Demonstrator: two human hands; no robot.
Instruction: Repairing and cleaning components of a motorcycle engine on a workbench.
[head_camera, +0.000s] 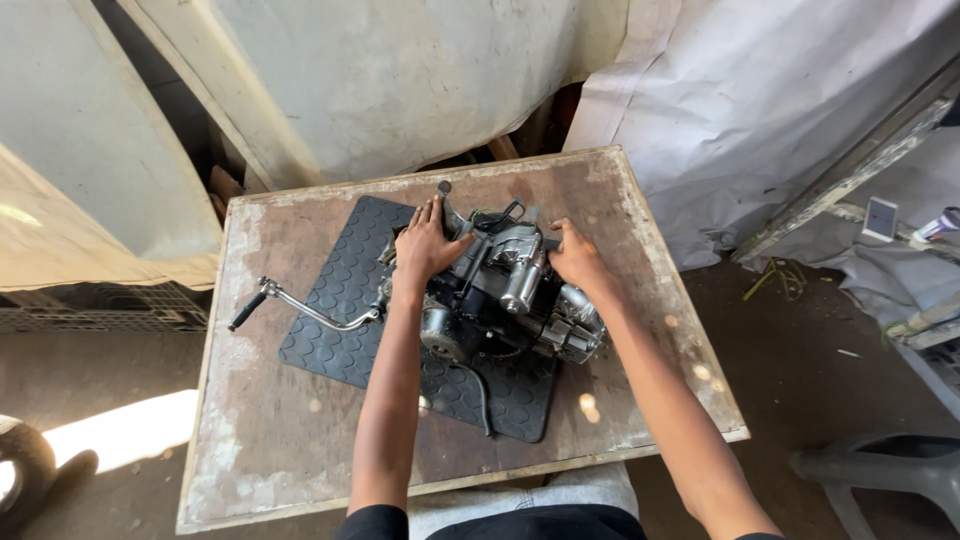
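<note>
A small motorcycle engine (505, 300), silver and black, lies on a black studded rubber mat (340, 300) on a worn wooden table (270, 440). My left hand (424, 245) rests on the engine's far left side, fingers spread over the casing. Across from it, my right hand (577, 255) grips the far right side of the engine. A kick-start lever (300, 308) with a black rubber end sticks out to the left over the mat. A thin black cable (480, 395) trails from the engine toward the near edge of the mat.
White tarpaulin sheets (400, 80) hang behind the table. A black crate (100, 305) sits at the left, and part of a tyre (20, 470) shows at the lower left. A grey plastic chair (880, 470) stands at the lower right on the dirt floor.
</note>
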